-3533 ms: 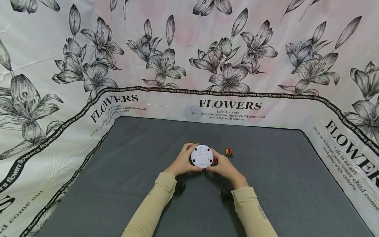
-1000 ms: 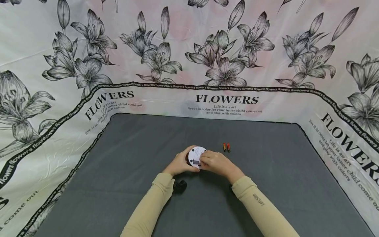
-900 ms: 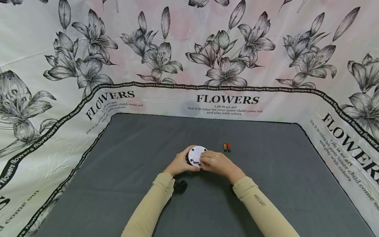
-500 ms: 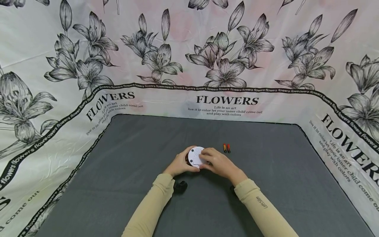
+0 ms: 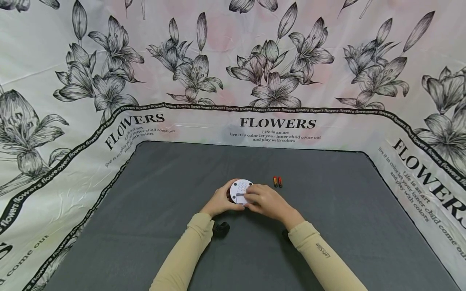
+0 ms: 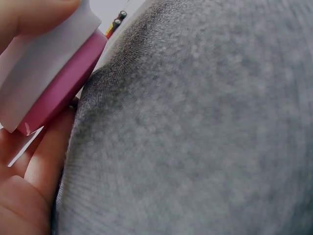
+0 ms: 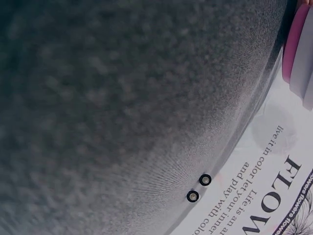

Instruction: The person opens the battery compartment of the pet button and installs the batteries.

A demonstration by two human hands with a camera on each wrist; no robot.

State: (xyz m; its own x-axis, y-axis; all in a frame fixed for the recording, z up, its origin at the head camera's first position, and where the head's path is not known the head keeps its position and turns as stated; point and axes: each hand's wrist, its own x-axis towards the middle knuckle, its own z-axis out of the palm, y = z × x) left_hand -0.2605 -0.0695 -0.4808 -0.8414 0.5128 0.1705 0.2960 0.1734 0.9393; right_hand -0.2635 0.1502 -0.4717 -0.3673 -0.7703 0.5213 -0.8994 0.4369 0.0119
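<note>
A round white-and-pink device [image 5: 239,187] is held with its white underside up, showing small holes, dark feet and a battery cover [image 5: 238,200] with a narrow dark slit along its upper edge. My left hand [image 5: 221,200] grips the device from the left, the thumb at its near edge. The left wrist view shows its white body [image 6: 49,58] and pink band [image 6: 63,93] with fingers beneath. My right hand [image 5: 267,202] has curled fingers on the cover at the right side and its thumb by the near rim; the fingertips hide part of the cover.
Two red-and-black batteries [image 5: 278,182] lie side by side on the grey cloth [image 5: 327,210], just beyond the right hand. A white floral sheet [image 5: 204,133] borders the cloth at the back and sides. A black wrist-worn piece [image 5: 221,229] shows under the left cuff.
The left hand has kept its grip throughout. The right hand moved from the device's side onto its underside; a dark battery opening showed, and the cover now leaves only a thin slit.
</note>
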